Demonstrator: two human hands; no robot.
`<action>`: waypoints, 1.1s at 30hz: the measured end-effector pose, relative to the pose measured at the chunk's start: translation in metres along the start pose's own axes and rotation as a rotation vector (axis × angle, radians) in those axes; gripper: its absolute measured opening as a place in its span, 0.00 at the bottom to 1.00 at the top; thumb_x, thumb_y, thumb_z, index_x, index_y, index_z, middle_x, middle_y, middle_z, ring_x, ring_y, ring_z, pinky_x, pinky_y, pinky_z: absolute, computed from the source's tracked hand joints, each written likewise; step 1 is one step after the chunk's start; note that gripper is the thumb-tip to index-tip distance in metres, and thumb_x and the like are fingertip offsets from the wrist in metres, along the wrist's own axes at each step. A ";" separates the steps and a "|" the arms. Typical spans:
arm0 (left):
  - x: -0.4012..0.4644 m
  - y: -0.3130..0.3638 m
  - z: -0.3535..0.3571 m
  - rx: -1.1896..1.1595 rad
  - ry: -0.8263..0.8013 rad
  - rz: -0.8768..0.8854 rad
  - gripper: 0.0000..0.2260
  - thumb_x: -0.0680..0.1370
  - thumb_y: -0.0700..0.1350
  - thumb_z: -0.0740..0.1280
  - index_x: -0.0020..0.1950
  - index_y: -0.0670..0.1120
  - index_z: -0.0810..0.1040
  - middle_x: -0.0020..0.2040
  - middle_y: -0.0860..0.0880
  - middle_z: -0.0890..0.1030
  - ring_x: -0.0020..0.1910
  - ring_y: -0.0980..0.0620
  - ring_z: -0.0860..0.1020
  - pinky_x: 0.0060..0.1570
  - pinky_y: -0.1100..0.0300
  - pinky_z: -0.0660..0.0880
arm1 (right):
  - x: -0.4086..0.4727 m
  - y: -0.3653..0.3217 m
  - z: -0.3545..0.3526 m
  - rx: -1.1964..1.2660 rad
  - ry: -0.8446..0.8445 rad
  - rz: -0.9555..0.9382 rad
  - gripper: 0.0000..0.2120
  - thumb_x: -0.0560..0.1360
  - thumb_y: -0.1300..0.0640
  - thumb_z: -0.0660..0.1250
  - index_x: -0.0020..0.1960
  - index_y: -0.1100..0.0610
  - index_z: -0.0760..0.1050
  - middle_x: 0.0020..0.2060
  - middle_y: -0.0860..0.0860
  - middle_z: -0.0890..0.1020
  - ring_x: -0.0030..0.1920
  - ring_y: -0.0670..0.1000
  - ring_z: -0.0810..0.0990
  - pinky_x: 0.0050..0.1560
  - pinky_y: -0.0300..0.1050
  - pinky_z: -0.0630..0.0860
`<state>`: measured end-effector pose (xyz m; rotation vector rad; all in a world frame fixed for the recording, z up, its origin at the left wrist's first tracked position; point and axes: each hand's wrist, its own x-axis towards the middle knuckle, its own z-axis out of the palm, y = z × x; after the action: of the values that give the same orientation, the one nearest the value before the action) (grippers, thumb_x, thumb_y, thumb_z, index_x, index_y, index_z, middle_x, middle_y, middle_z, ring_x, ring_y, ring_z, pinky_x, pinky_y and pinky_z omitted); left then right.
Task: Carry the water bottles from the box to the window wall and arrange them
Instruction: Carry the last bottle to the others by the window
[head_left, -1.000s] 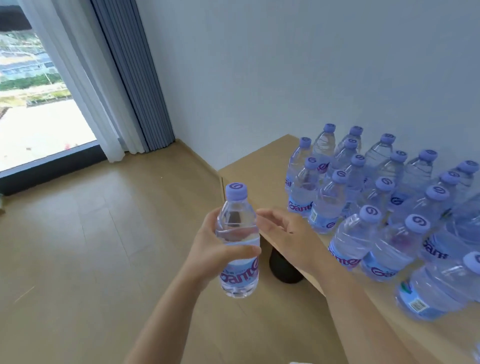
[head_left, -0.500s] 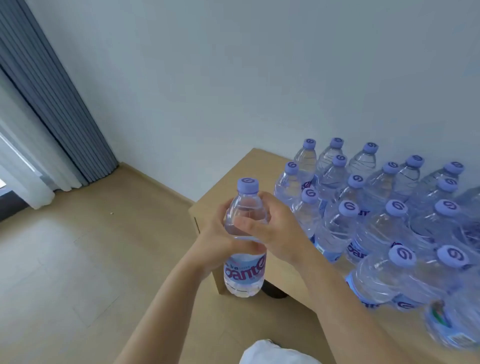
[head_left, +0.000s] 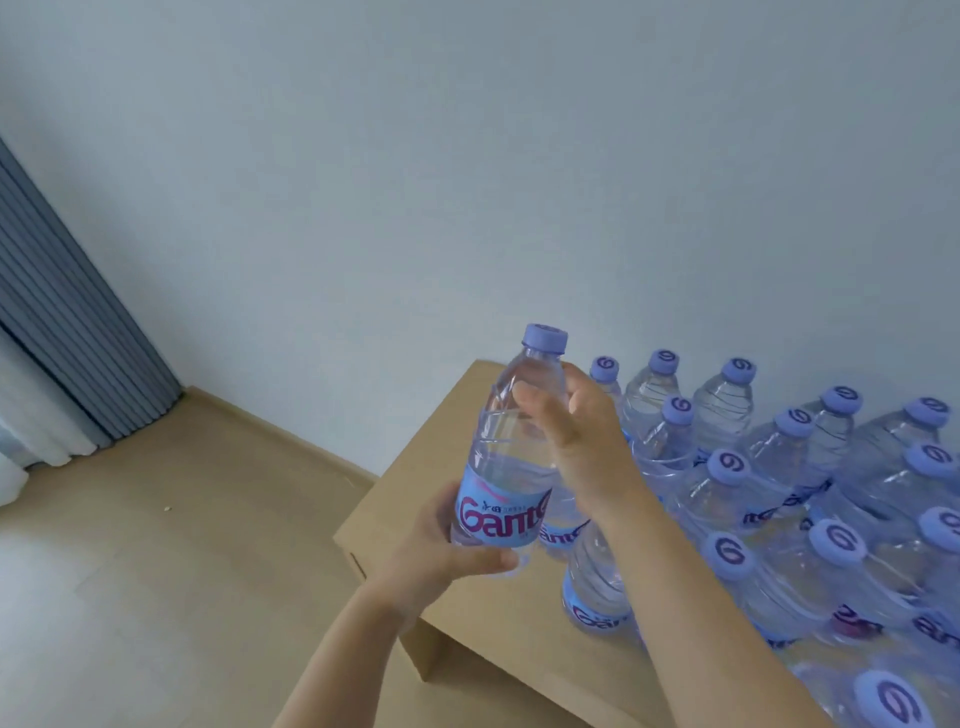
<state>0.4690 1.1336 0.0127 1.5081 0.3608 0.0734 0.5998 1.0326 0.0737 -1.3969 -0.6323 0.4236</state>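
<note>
A clear water bottle (head_left: 511, 441) with a purple cap and blue label is held tilted above the front left corner of a low wooden table (head_left: 457, 421). My left hand (head_left: 441, 545) grips its base from below. My right hand (head_left: 576, 441) wraps round its upper part from the right. Several identical bottles (head_left: 727, 483) stand in rows on the table to the right, against the wall. No box is in view.
A white wall rises behind the table. Grey curtains (head_left: 62, 322) and a white sheer hang at the far left. Wooden floor (head_left: 156, 571) stretches out left of the table.
The view swung right, away from the window. The bottle rose and moved over the table corner. My left hand slid down to its base and my right hand closed on its upper part.
</note>
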 end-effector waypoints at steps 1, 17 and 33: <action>0.007 0.000 0.000 -0.012 0.019 0.014 0.33 0.56 0.45 0.78 0.60 0.43 0.75 0.51 0.44 0.83 0.48 0.49 0.82 0.43 0.61 0.76 | 0.007 0.000 -0.002 -0.010 -0.006 0.015 0.21 0.63 0.43 0.68 0.50 0.55 0.78 0.45 0.50 0.84 0.49 0.50 0.82 0.51 0.45 0.77; 0.090 -0.008 -0.042 -0.091 -0.173 -0.009 0.29 0.58 0.43 0.76 0.57 0.38 0.78 0.48 0.41 0.83 0.47 0.46 0.81 0.45 0.57 0.76 | 0.090 0.012 -0.020 -0.232 -0.103 0.283 0.24 0.65 0.41 0.72 0.57 0.47 0.72 0.51 0.43 0.78 0.50 0.43 0.80 0.45 0.42 0.77; 0.172 -0.030 -0.091 -0.290 -0.210 -0.192 0.31 0.58 0.38 0.77 0.61 0.38 0.75 0.49 0.40 0.83 0.46 0.44 0.82 0.44 0.57 0.78 | 0.164 0.045 -0.004 -0.354 -0.071 0.366 0.15 0.69 0.48 0.73 0.54 0.52 0.77 0.48 0.46 0.82 0.48 0.46 0.81 0.43 0.40 0.77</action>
<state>0.6008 1.2655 -0.0513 1.1765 0.3095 -0.1768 0.7316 1.1381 0.0553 -1.8528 -0.5247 0.6776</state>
